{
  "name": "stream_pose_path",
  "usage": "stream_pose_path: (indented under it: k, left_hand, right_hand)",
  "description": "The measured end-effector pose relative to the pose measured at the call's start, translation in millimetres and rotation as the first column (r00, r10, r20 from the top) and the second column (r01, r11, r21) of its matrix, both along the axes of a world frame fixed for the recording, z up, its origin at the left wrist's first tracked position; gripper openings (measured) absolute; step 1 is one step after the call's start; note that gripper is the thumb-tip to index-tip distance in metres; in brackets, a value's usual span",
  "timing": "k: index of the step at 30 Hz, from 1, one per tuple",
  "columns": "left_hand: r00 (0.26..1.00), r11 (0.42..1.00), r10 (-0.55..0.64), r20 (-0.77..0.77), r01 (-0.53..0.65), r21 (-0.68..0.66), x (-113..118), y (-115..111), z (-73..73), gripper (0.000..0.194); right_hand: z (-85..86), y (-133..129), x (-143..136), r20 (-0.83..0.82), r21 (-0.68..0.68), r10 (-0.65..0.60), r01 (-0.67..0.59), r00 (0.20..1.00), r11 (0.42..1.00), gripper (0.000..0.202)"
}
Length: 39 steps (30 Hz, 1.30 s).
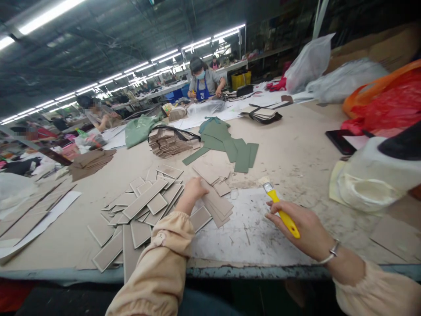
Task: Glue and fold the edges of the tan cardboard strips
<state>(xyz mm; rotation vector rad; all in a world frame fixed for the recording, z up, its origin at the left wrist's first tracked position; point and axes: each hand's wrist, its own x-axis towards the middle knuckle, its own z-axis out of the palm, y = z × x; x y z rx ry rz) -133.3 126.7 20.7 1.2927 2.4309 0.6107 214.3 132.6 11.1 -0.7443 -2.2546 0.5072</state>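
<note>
Yellow brush (pixel 288 223): held in right hand's (pixel 305 226) grip, above white sheet (pixel 253 245). Left hand (pixel 194 191): lay by brown pieces (pixel 221 210) at sheet's left; grip could not be told.

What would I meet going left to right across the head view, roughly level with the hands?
Dark-edged strips on a white sheet, heap of pale-edged pieces, left hand, plain tan pieces, right hand holding a yellow-handled brush, pale translucent container.
</note>
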Motion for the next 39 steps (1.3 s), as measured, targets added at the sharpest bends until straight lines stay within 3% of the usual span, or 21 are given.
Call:
stream_pose_path:
  k: [6, 13, 17, 21, 26, 28, 32, 36, 39]
  left_hand:
    - [0.989, 0.993, 0.100, 0.112, -0.106, 0.051, -15, -14, 20.8, 0.010]
    - [0.891, 0.983, 0.111, 0.440, -0.164, 0.083, -4, -83, 52.5, 0.031]
    - [0.844, 0.968, 0.155, 0.514, -0.232, 0.090, 10, -114, 50.7, 0.038]
    - [0.862, 0.948, 0.219, 0.457, -0.299, 0.111, 12, -114, 40.9, 0.032]
    - [0.946, 0.940, 0.299, 0.129, -0.315, 0.132, 7, -89, 46.3, 0.022]
    - [0.964, 0.956, 0.263, -0.032, -0.256, 0.141, 13, -72, 51.2, 0.026]
    - [0.981, 0.998, 0.002, -0.196, 0.010, 0.058, 44, -13, 45.8, 0.033]
    - [0.943, 0.979, -0.203, -0.263, 0.202, -0.032, 92, 58, 26.3, 0.046]
    - [0.909, 0.953, -0.304, -0.286, 0.292, -0.084, 126, 96, 13.8, 0.059]
  right_hand:
    - [7.4, 1, 5, -0.027, -0.008, -0.046, 0.046, 0.999, 0.999, 0.012]
    - [23.7, 3, 17, -0.209, -0.089, -0.157, 0.142, 0.965, 0.986, 0.021]
    - [28.1, 4, 23, -0.256, -0.166, -0.201, 0.162, 0.946, 0.973, 0.024]
    - [24.5, 4, 24, -0.246, -0.173, -0.184, 0.144, 0.952, 0.974, 0.024]
    - [22.2, 4, 24, -0.214, -0.139, -0.172, 0.144, 0.962, 0.980, 0.024]
    - [22.7, 4, 25, -0.222, -0.123, -0.175, 0.151, 0.959, 0.981, 0.023]
    - [20.6, 9, 26, -0.238, -0.087, -0.178, 0.161, 0.955, 0.983, 0.021]
    - [20.9, 7, 29, -0.231, -0.083, -0.166, 0.151, 0.959, 0.985, 0.020]
    - [23.8, 5, 30, -0.235, -0.062, -0.114, 0.102, 0.965, 0.993, 0.021]
